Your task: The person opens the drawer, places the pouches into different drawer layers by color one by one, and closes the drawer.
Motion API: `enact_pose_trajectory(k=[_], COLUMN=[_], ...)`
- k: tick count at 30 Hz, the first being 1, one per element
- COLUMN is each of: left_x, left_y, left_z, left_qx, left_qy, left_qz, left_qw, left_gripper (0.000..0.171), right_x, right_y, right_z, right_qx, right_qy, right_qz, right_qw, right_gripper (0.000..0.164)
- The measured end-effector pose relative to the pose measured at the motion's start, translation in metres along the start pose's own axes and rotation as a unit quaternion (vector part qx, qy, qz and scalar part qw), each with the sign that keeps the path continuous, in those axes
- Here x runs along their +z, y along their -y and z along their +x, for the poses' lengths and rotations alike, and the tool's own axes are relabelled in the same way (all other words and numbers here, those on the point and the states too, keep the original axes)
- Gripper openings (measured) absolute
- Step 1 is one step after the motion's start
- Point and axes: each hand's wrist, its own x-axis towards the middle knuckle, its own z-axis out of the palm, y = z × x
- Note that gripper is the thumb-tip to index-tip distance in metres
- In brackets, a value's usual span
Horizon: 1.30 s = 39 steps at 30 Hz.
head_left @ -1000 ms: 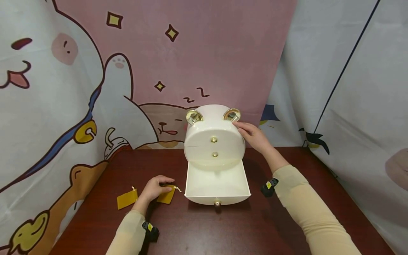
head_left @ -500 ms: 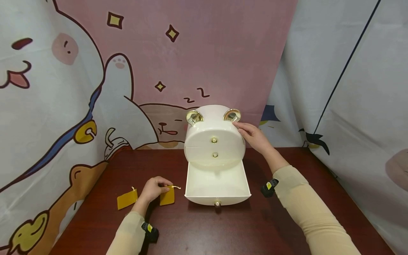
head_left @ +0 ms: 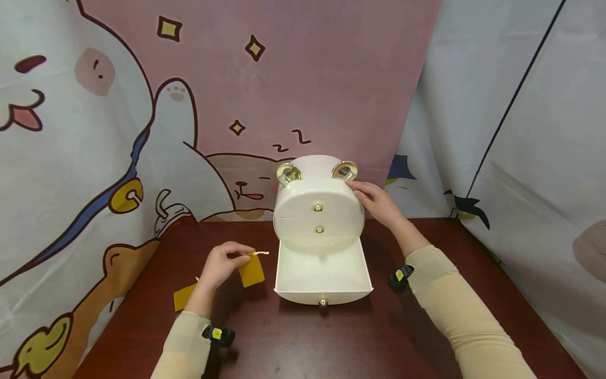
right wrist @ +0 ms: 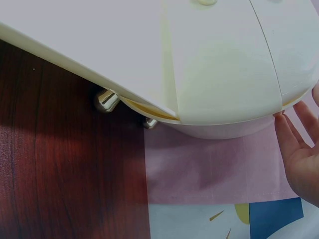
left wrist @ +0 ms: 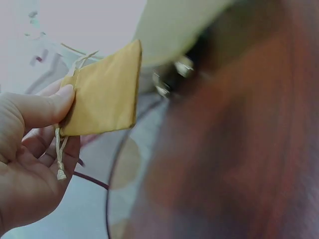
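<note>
My left hand (head_left: 223,265) pinches a yellow drawstring pouch (head_left: 252,272) by its cord end, between thumb and fingers, left of the pulled-out drawer (head_left: 323,268). In the left wrist view, the pouch (left wrist: 104,92) looks flat, with pale cords hanging at both sides of its neck. A white storage box (head_left: 314,202) with two gold ears stands on the table, its bottom drawer out and two drawers above shut. Fairly straight fingers of my right hand (head_left: 379,202) touch the box's upper right side, below the right ear (head_left: 344,171); the right wrist view shows this hand (right wrist: 301,144) at the edge.
Another yellow pouch (head_left: 183,298) lies on the dark red table (head_left: 293,342), partly behind my left forearm. Small metal feet (right wrist: 107,100) hold the box up. A printed cartoon cloth (head_left: 322,79) hangs behind and along both sides.
My left hand has raised the pouch off the table and moved it away from me, slightly left. The left forearm now covers part of the other pouch. My right hand has stayed still.
</note>
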Motion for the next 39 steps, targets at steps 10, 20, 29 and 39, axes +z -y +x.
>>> enact_pose_trajectory(k=[10,20,29,39], left_x=[0.006,0.041,0.085,0.118], left_y=[-0.04,-0.066,-0.075,-0.091], left_z=[0.003,0.005,0.011,0.019], left_qx=[0.048,0.072,0.091,0.118], left_qy=[-0.003,0.012,0.03,0.043], left_qz=[-0.041,-0.028,-0.039,-0.056], left_qw=[0.998,0.997,0.9946,0.9905], left_gripper=[0.019,0.017,0.016,0.014], right_x=[0.0,0.0,-0.001,-0.001], right_y=[0.001,-0.001,-0.002,-0.003], right_z=[0.0,0.0,0.001,0.001], right_qx=[0.005,0.001,-0.011,0.002], right_qy=[0.002,0.003,0.001,-0.001], right_qz=[-0.003,0.003,-0.004,-0.01], right_qw=[1.0,1.0,1.0,1.0], right_gripper=[0.042,0.042,0.042,0.042])
